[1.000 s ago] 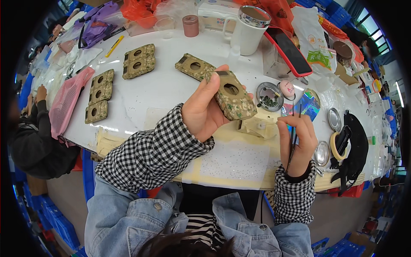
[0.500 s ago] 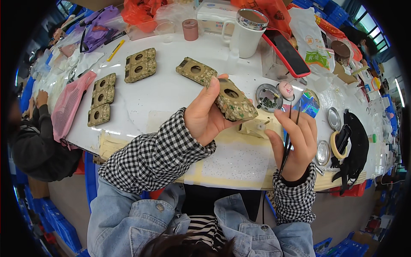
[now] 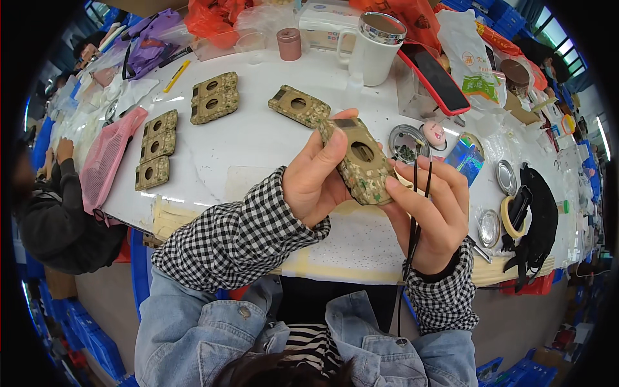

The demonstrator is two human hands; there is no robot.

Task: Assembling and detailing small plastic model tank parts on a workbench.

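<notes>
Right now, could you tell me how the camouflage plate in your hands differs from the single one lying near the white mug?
The held plate is lifted off the table and tilted, gripped by the left hand and touched by the right hand; the lying plate rests flat, untouched. Both are camouflage-patterned with a round hole.

I see a camo-patterned flat plate (image 3: 358,161) with an oval hole, tilted up above the white table, pinched between both hands.

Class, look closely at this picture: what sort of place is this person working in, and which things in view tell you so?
Probably a small assembly workshop. Matching camouflage-patterned plates lie in rows on the white worktable, the left hand holds another plate, and small metal tins and blue crates surround the bench.
</notes>
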